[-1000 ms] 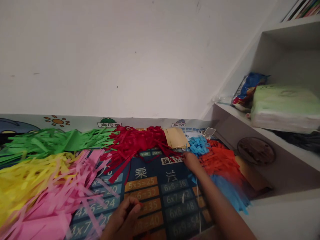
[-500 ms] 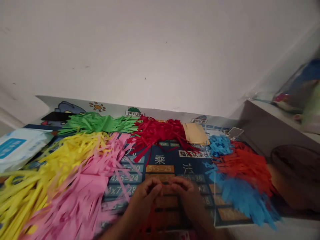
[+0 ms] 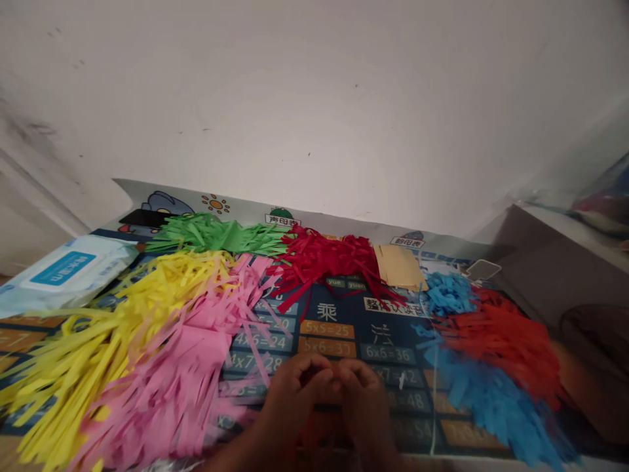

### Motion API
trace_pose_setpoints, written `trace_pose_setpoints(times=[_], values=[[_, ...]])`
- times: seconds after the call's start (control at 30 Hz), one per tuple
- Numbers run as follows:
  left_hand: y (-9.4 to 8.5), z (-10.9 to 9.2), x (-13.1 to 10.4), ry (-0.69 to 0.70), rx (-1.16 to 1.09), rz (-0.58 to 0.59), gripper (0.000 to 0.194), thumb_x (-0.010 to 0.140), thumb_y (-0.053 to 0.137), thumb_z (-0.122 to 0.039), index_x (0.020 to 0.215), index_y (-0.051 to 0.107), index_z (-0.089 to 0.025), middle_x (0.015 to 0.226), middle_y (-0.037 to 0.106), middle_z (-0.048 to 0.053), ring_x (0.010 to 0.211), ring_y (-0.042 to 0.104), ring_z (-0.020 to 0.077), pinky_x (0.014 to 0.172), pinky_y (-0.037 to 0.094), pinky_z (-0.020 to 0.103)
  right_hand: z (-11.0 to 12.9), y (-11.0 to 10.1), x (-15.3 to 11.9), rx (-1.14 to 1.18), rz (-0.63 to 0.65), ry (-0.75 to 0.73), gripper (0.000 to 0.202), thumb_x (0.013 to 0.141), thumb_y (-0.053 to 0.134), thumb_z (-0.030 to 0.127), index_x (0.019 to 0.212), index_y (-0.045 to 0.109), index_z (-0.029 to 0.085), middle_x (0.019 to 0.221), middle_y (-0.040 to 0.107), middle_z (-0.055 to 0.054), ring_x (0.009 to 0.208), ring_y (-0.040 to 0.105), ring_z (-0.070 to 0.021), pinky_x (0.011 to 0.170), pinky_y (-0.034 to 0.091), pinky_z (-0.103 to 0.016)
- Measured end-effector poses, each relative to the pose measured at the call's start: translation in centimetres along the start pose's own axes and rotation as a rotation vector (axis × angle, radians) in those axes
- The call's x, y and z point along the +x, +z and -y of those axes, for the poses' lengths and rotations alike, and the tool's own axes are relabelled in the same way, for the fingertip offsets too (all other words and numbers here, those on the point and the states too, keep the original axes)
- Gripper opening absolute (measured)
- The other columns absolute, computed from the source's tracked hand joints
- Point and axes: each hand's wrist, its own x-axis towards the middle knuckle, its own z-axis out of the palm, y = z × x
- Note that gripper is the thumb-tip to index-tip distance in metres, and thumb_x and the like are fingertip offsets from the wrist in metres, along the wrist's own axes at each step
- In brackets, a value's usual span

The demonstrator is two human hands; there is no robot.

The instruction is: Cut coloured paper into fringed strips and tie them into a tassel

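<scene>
My left hand (image 3: 293,393) and my right hand (image 3: 362,401) meet at the bottom centre, fingers curled and fingertips touching over a dark blue mat (image 3: 388,328) printed with multiplication tables. A reddish blur lies under my wrists. I cannot make out what, if anything, is pinched between the fingers. Pink paper strips (image 3: 187,367) lie just left of my left hand. Blue strips (image 3: 486,393) lie to the right of my right hand.
Piles of cut paper strips ring the mat: yellow (image 3: 142,298), green (image 3: 216,235), dark red (image 3: 329,259), light blue (image 3: 449,294), orange-red (image 3: 501,334). A tan sheet (image 3: 399,267) lies by the wall. A wet-wipes pack (image 3: 63,272) sits far left. A shelf unit (image 3: 555,262) stands on the right.
My right hand has drawn back from the far piles to meet my left hand near the mat's front. The view has swung left and down, bringing the wipes pack into sight.
</scene>
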Motion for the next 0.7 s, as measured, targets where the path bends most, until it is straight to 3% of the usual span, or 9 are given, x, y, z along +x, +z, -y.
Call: trace_pose_setpoints(times=[0.13,0.3,0.53,0.63,0.7], values=[[0.1,-0.1,-0.1,0.107,0.124,-0.034,0.015,0.081,0.054,-0.025,0.074,0.066,-0.019,0.073,0.067,0.001,0.072,0.061,0.0166,0.068,0.043,0.024,0.1,0.7,-0.2,0.12,-0.003,0.041,0.024,0.057,0.08,0.036,0.056,0.065,0.017,0.053,0.061,0.0,0.05,0.054,-0.0127,0.052,0.046,-0.022],[0.1,0.0,0.0,0.122,0.189,-0.02,0.017,0.083,0.052,-0.025,0.074,0.065,-0.019,0.073,0.066,0.001,0.071,0.061,0.0159,0.066,0.042,0.024,0.0,0.4,-0.2,0.179,0.019,0.071,0.024,0.056,0.081,0.036,0.054,0.066,0.017,0.05,0.059,0.001,0.048,0.052,-0.0117,0.051,0.045,-0.022],[0.1,0.7,-0.3,0.227,0.315,-0.02,0.014,0.084,0.055,-0.023,0.077,0.067,-0.02,0.075,0.068,0.001,0.07,0.062,0.0147,0.064,0.044,0.022,-0.1,-0.6,-0.4,-0.096,0.006,-0.062,0.014,0.066,0.071,0.029,0.057,0.069,0.019,0.058,0.065,-0.001,0.056,0.058,-0.015,0.056,0.047,-0.024],[-0.4,0.7,-0.3,0.339,0.351,0.034,0.015,0.086,0.056,-0.023,0.08,0.07,-0.021,0.077,0.071,0.001,0.072,0.064,0.0152,0.067,0.045,0.022,0.2,-1.0,-0.5,-0.209,0.004,-0.119,0.008,0.066,0.069,0.026,0.06,0.071,0.02,0.065,0.068,-0.002,0.065,0.062,-0.0176,0.062,0.05,-0.025],[-0.7,0.3,-0.3,0.341,0.337,0.091,0.013,0.086,0.06,-0.025,0.087,0.072,-0.024,0.08,0.074,0.001,0.074,0.066,0.0157,0.07,0.046,0.022,0.2,-1.2,-0.6,-0.165,0.047,-0.107,0.004,0.064,0.069,0.022,0.061,0.071,0.021,0.069,0.068,-0.002,0.069,0.063,-0.0183,0.065,0.051,-0.026]])
